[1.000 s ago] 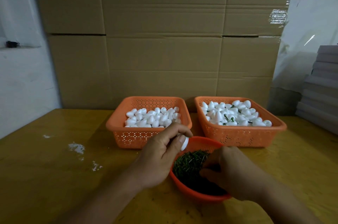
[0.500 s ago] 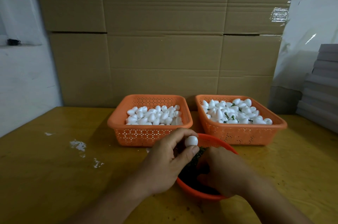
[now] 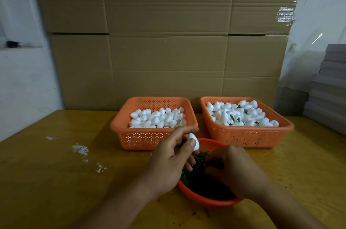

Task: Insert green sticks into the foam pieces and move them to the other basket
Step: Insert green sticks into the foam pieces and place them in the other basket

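A white foam egg (image 3: pixel 194 143) is pinched between thumb and fingers of the left hand (image 3: pixel 171 161), above the far rim of a round orange bowl (image 3: pixel 207 201) near the counter's (image 3: pixel 56 182) front edge. The right hand (image 3: pixel 231 169) reaches into the bowl's green sticks (image 3: pixel 192 174); its grip is hidden, so I cannot tell. Behind stand two orange baskets: the left basket (image 3: pixel 146 137) holds plain foam pieces, the right basket (image 3: pixel 249 136) foam pieces with green sticks.
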